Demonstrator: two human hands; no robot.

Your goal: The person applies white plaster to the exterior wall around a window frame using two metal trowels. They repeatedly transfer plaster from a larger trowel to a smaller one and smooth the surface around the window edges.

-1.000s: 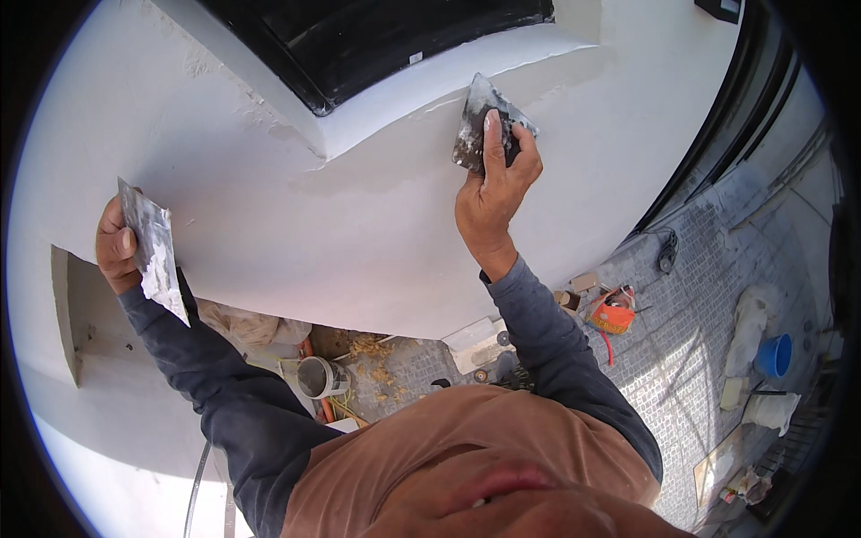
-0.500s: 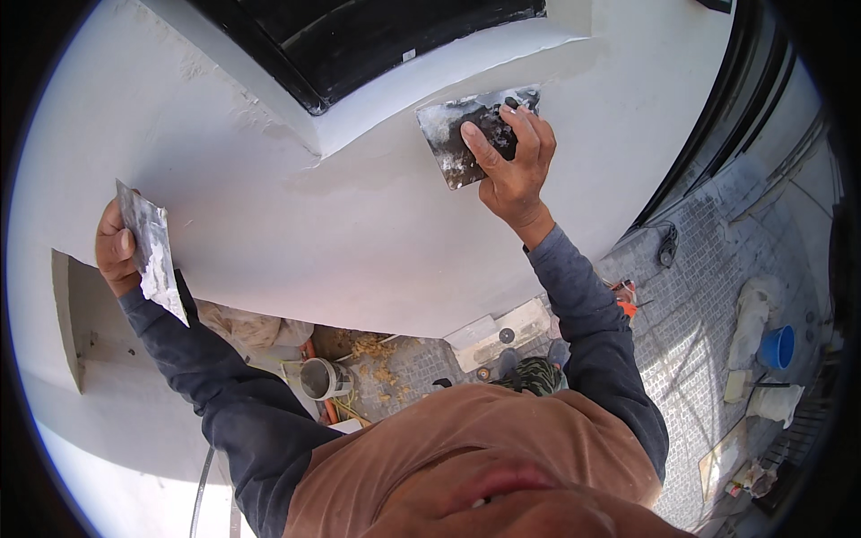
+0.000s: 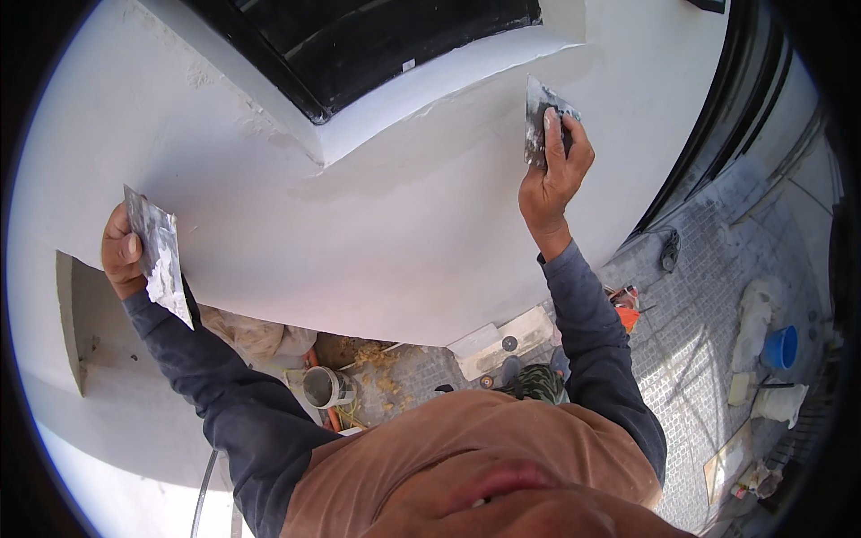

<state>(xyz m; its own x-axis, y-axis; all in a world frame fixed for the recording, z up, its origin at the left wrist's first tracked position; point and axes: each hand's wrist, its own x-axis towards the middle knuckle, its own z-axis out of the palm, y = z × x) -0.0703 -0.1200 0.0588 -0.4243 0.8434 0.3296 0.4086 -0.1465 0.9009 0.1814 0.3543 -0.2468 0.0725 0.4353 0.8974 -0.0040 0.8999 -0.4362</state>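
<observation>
My right hand (image 3: 558, 179) is wrapped round a putty knife (image 3: 536, 121) with a wide metal blade smeared in white and dark patches. That blade is at the pale wall (image 3: 404, 242), just below the right part of the window ledge (image 3: 430, 94); whether its edge touches the wall I cannot tell. At the left, my left hand (image 3: 122, 251) grips a second wide blade, a plaster-loaded putty knife (image 3: 154, 238), held tilted in front of the wall. White plaster (image 3: 165, 280) lies thick on its lower half. Both handles are mostly hidden.
A dark window (image 3: 386, 49) sits in the wall above. Below stand a grey bucket (image 3: 327, 384) and a pale board (image 3: 507, 341) near my feet. On the paved floor (image 3: 673, 359) at right are an orange item (image 3: 626, 316), a dark coil (image 3: 669, 249) and a blue bucket (image 3: 780, 347).
My right hand has moved rightward along the wall and turned its putty knife, so the blade shows narrower and more upright. The left hand has barely shifted.
</observation>
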